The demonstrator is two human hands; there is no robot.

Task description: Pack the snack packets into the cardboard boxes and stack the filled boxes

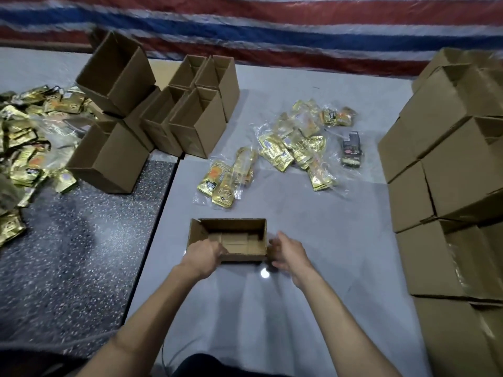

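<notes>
Open box (246,223): one, cardboard, top open, nothing inside; stands on the grey surface (313,254) directly ahead of the person.
Left hand (202,254): one; fingers curled over the near-left corner of the open box, gripping its wall.
Right hand (288,251): one; fingers loosely extended and motion-blurred, holding nothing, just beside the box's right wall; contact cannot be told.
Bagged snack packets (296,145): gold packets in clear bags, in two loose groups beyond the open box, one near (226,180), one further right; individual count not legible.
Loose packet pile (24,142): one large heap of gold packets at far left; too many and too blurred to count.
Empty boxes (196,126): six counted plainly at back left, all open-topped; one of them (117,72) sits tilted on top of the others; a seventh may lie partly hidden beneath it.
Box stack (441,208): one stack at right, several tiers high; at least six boxes visible.
Dark item (352,149): one, small, right of the bagged packets; kind cannot be told.
Speckled surface (81,240): one, dark, left of the grey one.
</notes>
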